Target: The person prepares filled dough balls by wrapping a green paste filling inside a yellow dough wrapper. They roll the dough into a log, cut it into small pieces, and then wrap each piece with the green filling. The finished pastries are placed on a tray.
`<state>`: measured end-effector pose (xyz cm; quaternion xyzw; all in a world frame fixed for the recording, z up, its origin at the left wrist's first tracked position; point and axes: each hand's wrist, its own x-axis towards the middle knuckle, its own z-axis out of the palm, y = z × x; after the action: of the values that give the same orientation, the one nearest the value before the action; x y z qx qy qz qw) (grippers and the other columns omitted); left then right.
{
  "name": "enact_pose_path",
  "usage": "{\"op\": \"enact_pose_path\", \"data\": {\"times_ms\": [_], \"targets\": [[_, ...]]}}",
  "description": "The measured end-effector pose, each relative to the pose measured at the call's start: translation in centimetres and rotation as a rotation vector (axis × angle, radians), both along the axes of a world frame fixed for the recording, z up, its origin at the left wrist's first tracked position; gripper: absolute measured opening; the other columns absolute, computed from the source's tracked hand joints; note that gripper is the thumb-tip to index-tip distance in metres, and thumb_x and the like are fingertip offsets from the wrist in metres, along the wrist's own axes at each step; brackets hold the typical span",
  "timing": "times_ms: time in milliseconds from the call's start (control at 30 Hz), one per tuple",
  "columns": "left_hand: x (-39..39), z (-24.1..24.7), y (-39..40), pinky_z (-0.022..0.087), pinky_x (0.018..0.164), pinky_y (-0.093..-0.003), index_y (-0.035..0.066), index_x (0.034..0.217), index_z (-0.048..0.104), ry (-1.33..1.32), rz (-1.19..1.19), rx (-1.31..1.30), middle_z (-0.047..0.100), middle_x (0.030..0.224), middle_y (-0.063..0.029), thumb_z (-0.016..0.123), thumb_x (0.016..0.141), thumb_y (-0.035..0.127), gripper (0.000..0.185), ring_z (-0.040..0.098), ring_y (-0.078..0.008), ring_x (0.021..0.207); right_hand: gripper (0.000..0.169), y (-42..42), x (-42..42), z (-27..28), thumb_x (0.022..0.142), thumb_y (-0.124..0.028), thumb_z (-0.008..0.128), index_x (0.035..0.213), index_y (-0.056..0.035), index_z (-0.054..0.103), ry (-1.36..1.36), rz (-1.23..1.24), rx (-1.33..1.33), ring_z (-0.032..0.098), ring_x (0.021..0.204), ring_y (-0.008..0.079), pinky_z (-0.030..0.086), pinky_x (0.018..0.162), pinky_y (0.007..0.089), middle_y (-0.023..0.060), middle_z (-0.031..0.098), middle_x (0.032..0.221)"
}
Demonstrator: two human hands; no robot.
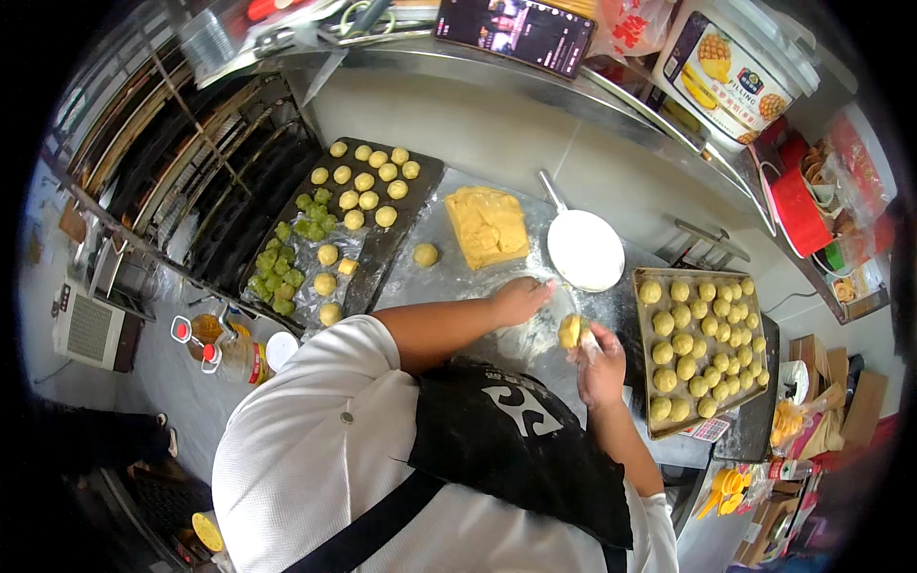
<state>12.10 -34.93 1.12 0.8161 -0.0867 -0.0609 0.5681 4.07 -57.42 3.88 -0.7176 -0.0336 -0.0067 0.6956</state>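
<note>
My right hand (pixel 602 365) is shut on a piece of yellow dough (pixel 570 331), held above the metal worktop. Something whitish, perhaps flour, shows on its fingers. My left hand (pixel 524 299) is just left of the dough, over a floury patch (pixel 531 336) of the worktop, with no thing visible in it. Beyond it lies a thick slab of yellow dough (pixel 488 228). A single dough ball (pixel 425 255) sits to the slab's left. To the slab's right rests a white round pan with a handle (pixel 586 249), powdery on top.
On the left, a dark tray (pixel 383 258) carries dough balls and green filling lumps (pixel 276 268). A tray of several dough balls (pixel 643 344) stands at the right. Overhead runs a metal shelf (pixel 401 54) with a phone (pixel 516 32), a knife (pixel 326 75) and a filling tub (pixel 731 75). A tray rack (pixel 208 154) borders the left.
</note>
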Motion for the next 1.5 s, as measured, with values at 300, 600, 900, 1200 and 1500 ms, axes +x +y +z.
{"op": "enact_pose_path", "data": {"times_ms": [300, 600, 900, 1200, 1500], "targets": [[-5.8, 12.7, 2.9, 0.051, 0.089, -0.0366, 0.004, 0.112, 0.063, 0.299, 0.141, -1.184, 0.066, 0.103, -0.0092, 0.045, 0.100, 0.023, 0.028, 0.064, -0.0212, 0.097, 0.030, 10.7, 1.1, 13.2, 0.077, 0.007, 0.067, 0.106, 0.0002, 0.068, -0.636, 0.016, -0.648, 0.064, 0.094, 0.0292, 0.054, 0.077, 0.0346, 0.0161, 0.060, 0.111], [-11.4, 20.4, 6.6, 0.049, 0.093, -0.0375, 0.001, 0.118, 0.060, 0.207, 0.423, -1.214, 0.064, 0.111, -0.0128, 0.037, 0.104, 0.029, 0.038, 0.061, -0.0238, 0.103, 0.022, 16.5, 0.1, 15.4, 0.078, 0.001, 0.071, 0.099, -0.0005, 0.069, -0.906, 0.174, -0.487, 0.063, 0.084, 0.0291, 0.052, 0.071, 0.0348, 0.0138, 0.060, 0.101], [-13.3, 21.0, 11.9, 0.050, 0.095, -0.0412, 0.005, 0.115, 0.059, 0.190, 0.515, -1.269, 0.064, 0.109, -0.0120, 0.035, 0.105, 0.031, 0.036, 0.063, -0.0275, 0.103, 0.042, 21.4, -1.0, 17.0, 0.079, -0.006, 0.074, 0.119, -0.0035, 0.064, -0.762, 0.293, -0.397, 0.062, 0.080, 0.0191, 0.051, 0.072, 0.0311, 0.0088, 0.060, 0.100], [-14.5, 21.4, 11.1, 0.045, 0.097, -0.0357, 0.002, 0.118, 0.058, -0.055, 0.561, -1.055, 0.059, 0.118, -0.0120, 0.042, 0.102, 0.022, 0.030, 0.057, -0.0225, 0.109, 0.023, 22.9, -0.4, 16.1, 0.077, -0.003, 0.072, 0.100, -0.0009, 0.068, -0.789, 0.344, -0.233, 0.061, 0.078, 0.0216, 0.051, 0.070, 0.0308, 0.0101, 0.060, 0.094], [-14.0, 21.7, 11.9, 0.050, 0.088, -0.0382, 0.002, 0.111, 0.060, 0.093, 0.615, -1.246, 0.064, 0.104, -0.0120, 0.044, 0.103, 0.031, 0.034, 0.062, -0.0251, 0.095, 0.032, 21.9, -0.6, 16.7, 0.079, -0.001, 0.069, 0.112, -0.0008, 0.067, -0.791, 0.352, -0.165, 0.063, 0.081, 0.0214, 0.052, 0.070, 0.0326, 0.0121, 0.062, 0.097]]}}
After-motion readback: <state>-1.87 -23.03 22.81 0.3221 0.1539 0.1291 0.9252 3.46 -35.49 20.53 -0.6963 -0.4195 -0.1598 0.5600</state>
